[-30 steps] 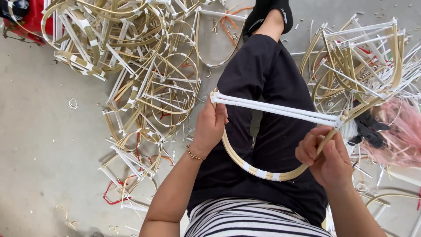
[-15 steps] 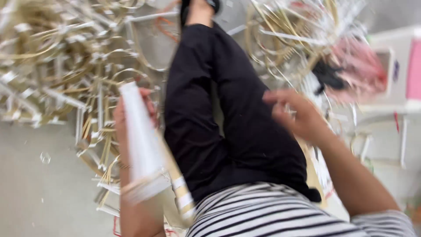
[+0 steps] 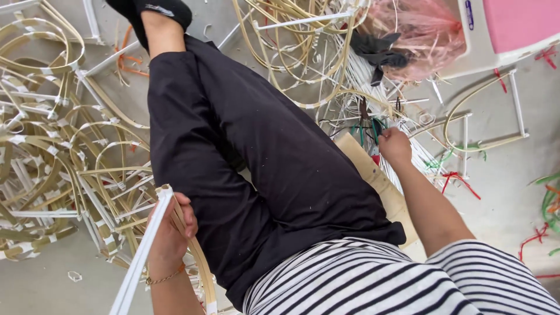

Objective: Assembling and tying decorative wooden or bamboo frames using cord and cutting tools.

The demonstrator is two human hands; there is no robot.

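1. The left hand [image 3: 170, 230] sits at the lower left of the frame, fingers curled shut around a bamboo frame [image 3: 153, 245] made of a white-wrapped straight bar and a curved tan strip.
2. The white bar runs from the hand down to the bottom edge; the curved strip bends away beside it toward the lower centre, with a white tape band near its end.
3. A thin gold bracelet [image 3: 165, 277] circles the left wrist.
4. The right hand [image 3: 394, 146] is at centre right, reaching into a bundle of white sticks [image 3: 408, 153] on the floor. Its fingers are bent down among the sticks, next to pliers with green handles [image 3: 366, 133]; whether they are closed on anything cannot be told.
5. A flat wooden board [image 3: 373, 172] lies just under the right forearm, against the person's black trousers [image 3: 256, 157].
6. The trousers fill the middle of the frame, with a black shoe [image 3: 153, 10] at the top and a striped shirt [image 3: 396, 280] at the bottom right.
7. A large pile of finished frames [image 3: 58, 163], tan loops with white-taped bars, covers the left side.
8. More tan loops [image 3: 303, 52] lie at top centre, beside a pink plastic bag [image 3: 423, 35] and a black cloth [image 3: 379, 51].
9. A white-and-pink plastic stool [image 3: 513, 29] is in the upper right corner.
10. Red and green ties [image 3: 545, 204] are scattered on the grey floor [image 3: 507, 169] at the right.
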